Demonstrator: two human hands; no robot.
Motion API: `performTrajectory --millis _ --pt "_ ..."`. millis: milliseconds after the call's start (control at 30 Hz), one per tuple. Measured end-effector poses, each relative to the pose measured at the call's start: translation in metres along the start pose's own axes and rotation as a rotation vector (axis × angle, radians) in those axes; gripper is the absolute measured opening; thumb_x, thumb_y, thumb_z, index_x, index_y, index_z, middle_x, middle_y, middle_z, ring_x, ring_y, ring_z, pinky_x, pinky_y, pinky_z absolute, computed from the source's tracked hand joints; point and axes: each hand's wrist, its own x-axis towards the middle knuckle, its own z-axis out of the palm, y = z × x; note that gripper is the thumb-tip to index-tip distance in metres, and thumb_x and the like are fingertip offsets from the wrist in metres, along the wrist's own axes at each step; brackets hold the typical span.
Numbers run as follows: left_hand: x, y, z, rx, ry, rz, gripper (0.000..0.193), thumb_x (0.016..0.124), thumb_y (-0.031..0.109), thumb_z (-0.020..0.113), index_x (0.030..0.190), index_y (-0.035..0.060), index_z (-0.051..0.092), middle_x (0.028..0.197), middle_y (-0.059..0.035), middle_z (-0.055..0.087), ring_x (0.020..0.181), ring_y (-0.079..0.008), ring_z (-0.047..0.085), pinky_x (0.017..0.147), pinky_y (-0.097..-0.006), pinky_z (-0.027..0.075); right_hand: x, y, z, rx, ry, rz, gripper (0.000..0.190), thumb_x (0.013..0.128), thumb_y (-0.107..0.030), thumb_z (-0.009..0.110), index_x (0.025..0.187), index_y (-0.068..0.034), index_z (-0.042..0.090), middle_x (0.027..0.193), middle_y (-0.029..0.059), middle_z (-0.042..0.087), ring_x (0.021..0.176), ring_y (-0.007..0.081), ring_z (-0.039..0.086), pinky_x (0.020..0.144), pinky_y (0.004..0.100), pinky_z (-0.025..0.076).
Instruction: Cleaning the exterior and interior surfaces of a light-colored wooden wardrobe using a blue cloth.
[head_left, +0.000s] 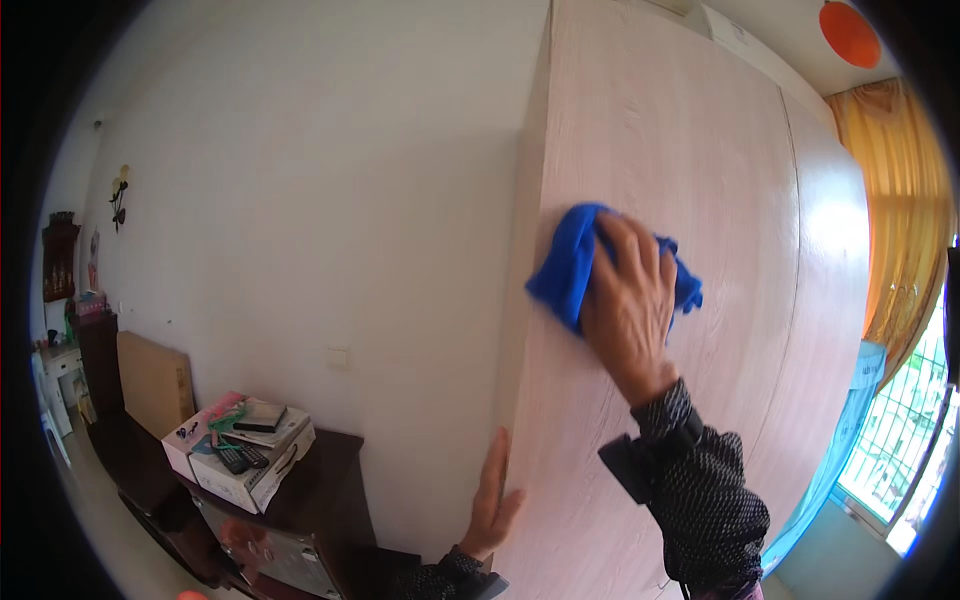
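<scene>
A blue cloth (566, 262) lies bunched against the upper face of a pale wood-grain wardrobe (712, 187), near its left edge. My right hand (634, 300) presses on the cloth with its fingers bent over it; folds of cloth stick out on both sides. Lower down, my left hand (491, 502) rests at the wardrobe's left edge, fingers apart and pointing up, with no object in it. Both wrists are in dark patterned sleeves with black straps.
At the lower left, a dark wooden cabinet (337, 465) bears a white box (225, 480) with remote controls on top. A flat cardboard box (154, 382) leans on the white wall (300, 225). Yellow curtains (896, 217) and a barred window (885, 450) are at right.
</scene>
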Motion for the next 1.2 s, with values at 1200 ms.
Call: performTrajectory --millis 1200 --pt "-0.004 -0.007 0.009 0.132 0.212 -0.097 0.070 0.098 0.045 0.038 0.144 -0.0055 0.023 0.140 -0.0218 0.041 0.126 -0.0285 0.044 0.105 -0.0360 0.033 -0.210 -0.026 -0.038 0.234 -0.338 -0.063 0.029 0.073 -0.028 0.063 0.101 -0.021 0.068 0.144 0.0023 0.042 0.137 0.0289 0.035 0.100 0.0617 0.024"
